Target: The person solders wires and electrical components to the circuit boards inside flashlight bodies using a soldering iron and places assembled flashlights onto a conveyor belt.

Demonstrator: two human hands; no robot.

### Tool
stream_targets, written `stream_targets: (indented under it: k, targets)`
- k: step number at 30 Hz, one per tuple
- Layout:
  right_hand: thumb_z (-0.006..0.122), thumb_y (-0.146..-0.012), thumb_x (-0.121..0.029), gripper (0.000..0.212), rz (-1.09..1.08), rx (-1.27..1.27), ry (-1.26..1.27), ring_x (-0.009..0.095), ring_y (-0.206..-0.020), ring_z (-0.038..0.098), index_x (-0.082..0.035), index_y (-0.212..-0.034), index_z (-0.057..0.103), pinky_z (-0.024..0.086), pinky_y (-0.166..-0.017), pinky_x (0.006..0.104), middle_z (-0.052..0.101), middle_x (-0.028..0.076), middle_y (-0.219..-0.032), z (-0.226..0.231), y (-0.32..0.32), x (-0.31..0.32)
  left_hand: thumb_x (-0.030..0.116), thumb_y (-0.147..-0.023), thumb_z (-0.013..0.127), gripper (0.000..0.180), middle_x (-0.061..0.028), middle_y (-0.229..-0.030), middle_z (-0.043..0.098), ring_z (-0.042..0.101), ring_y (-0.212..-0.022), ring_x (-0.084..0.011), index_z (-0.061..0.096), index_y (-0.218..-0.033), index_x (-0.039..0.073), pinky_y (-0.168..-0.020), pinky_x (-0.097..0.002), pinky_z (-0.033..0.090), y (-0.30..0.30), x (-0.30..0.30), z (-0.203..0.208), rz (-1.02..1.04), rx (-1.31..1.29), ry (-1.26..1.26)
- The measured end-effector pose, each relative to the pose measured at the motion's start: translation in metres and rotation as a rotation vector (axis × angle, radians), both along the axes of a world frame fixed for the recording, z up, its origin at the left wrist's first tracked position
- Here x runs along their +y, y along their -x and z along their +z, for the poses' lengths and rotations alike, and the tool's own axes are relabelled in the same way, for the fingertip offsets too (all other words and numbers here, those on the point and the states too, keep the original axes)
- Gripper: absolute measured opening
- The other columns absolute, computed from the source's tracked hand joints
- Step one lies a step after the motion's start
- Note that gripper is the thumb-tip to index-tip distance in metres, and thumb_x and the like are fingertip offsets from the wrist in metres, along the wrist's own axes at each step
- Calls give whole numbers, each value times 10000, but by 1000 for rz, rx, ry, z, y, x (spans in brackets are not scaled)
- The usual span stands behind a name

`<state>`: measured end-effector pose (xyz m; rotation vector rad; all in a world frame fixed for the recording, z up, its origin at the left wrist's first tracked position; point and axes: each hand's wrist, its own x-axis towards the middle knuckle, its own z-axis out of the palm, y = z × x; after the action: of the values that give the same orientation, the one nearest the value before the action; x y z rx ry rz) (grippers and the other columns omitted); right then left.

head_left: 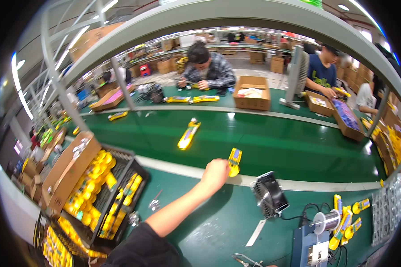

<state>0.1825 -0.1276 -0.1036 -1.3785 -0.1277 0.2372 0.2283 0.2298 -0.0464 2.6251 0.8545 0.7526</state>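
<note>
From the lower left my left arm, in a black sleeve, reaches across the green worktop. My left hand (215, 173) is closed, its fingers at the edge of a yellow plastic piece with a bluish-grey part on it (235, 161). That piece is over the near metal rail of the green conveyor belt (298, 153); the fingertips are partly hidden. Farther up the belt lies a similar yellow piece (189, 134), touched by nobody. My right hand does not show clearly.
A small black fan (270, 194) stands right of my arm. Behind a pile of yellow pieces (343, 222) is a blue device with a solder wire spool (326, 222). Black crates of yellow parts (128, 178) stand left. Two people sit across the belt beside a cardboard box (252, 100).
</note>
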Motion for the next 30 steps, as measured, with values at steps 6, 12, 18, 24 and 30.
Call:
stream_targets:
  k: [6, 12, 18, 24, 30]
  targets:
    - [536, -717, -51, 192, -63, -263, -111, 124, -560, 449, -45, -872, 423, 392, -507, 241, 438, 48, -668, 12, 6, 4, 88, -732, 590, 73, -123, -631, 535, 532, -570, -277, 594, -713, 17, -534, -364, 438, 198, -126, -3, 151, -135, 181]
    - [436, -853, -234, 278, -174, -722, 194, 212, -585, 419, 27, -759, 409, 367, -509, 319, 424, 111, -728, 6, 10, 6, 110, -725, 637, 84, -63, -654, 555, 543, -589, -209, 615, -768, 42, -547, -293, 448, 282, -181, -29, 32, -165, 206]
    - [389, -883, -408, 446, -245, -947, 425, 284, -629, 455, -1, -708, 445, 365, -536, 371, 447, 148, -758, -7, 4, 0, 256, -752, 624, 351, -38, -720, 558, 549, -665, -219, 543, -1060, 105, -597, -310, 451, 305, -166, -16, -282, 115, 251]
    - [362, -883, -426, 477, -312, -909, 517, 296, -652, 462, 11, -730, 472, 378, -562, 392, 460, 160, -776, -13, 0, -5, 154, -781, 561, 211, -103, -681, 541, 526, -556, -201, 522, -934, 14, -534, -307, 428, 300, -85, 9, 337, -179, 270]
    - [384, -889, -370, 418, -293, -911, 466, 280, -645, 468, 16, -774, 495, 380, -533, 354, 459, 161, -823, -12, 0, -2, 251, -752, 610, 278, -129, -662, 566, 569, -618, -255, 529, -825, -5, -578, -345, 454, 274, -88, -15, 332, 130, 435]
